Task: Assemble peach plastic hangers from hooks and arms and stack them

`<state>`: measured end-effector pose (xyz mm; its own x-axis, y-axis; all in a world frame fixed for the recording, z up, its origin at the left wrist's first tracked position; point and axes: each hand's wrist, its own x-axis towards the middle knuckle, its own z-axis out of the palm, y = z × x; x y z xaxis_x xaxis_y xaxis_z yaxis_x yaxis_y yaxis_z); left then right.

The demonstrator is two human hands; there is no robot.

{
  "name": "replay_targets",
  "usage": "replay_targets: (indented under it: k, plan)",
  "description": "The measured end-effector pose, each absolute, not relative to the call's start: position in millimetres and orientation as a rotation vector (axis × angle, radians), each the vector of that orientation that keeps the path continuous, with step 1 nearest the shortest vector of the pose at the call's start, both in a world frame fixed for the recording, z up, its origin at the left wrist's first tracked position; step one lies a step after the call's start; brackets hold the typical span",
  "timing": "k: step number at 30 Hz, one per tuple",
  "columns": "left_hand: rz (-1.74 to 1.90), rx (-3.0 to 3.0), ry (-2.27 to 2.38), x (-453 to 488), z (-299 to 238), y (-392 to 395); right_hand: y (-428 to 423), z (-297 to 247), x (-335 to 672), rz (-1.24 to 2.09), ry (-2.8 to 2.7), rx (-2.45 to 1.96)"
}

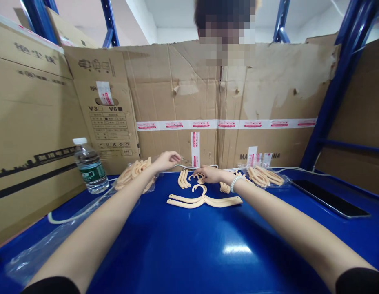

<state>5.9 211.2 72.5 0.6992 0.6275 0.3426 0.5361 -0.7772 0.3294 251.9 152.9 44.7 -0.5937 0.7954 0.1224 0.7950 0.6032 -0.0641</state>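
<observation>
My left hand (pixel 168 161) is raised over the far part of the table, fingers curled together in a pinch; what they hold, if anything, is too small to make out. My right hand (pixel 210 174), with a pale beaded bracelet on its wrist, reaches down with closed fingers at a small group of beige hanger hooks (pixel 200 178). Nearer me lie two beige clothes hangers (pixel 189 203), close together, their hooks (pixel 202 189) pointing away from me. Left of the right hand stands a row of curved beige hanger arms (pixel 184 179); more arms (pixel 224 187) show partly under the right wrist.
Clear bags of beige hanger parts lie at left (pixel 133 174) and right (pixel 264 176). A water bottle (pixel 90 167) stands at left beside a plastic sheet (pixel 59 234) and white cable. A phone (pixel 330 198) lies at right. Cardboard (pixel 177 102) walls the blue table; a person (pixel 226 24) is behind.
</observation>
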Motion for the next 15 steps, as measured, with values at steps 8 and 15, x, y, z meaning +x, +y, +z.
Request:
replay_targets:
  k: [8, 15]
  plan:
    - [0.385, 2.96, 0.705, 17, 39, 161, 143, 43, 252, -0.014, -2.714, -1.312]
    - [0.392, 2.995, 0.743, 8, 25, 160, 146, 38, 251, 0.042, -2.693, -1.274]
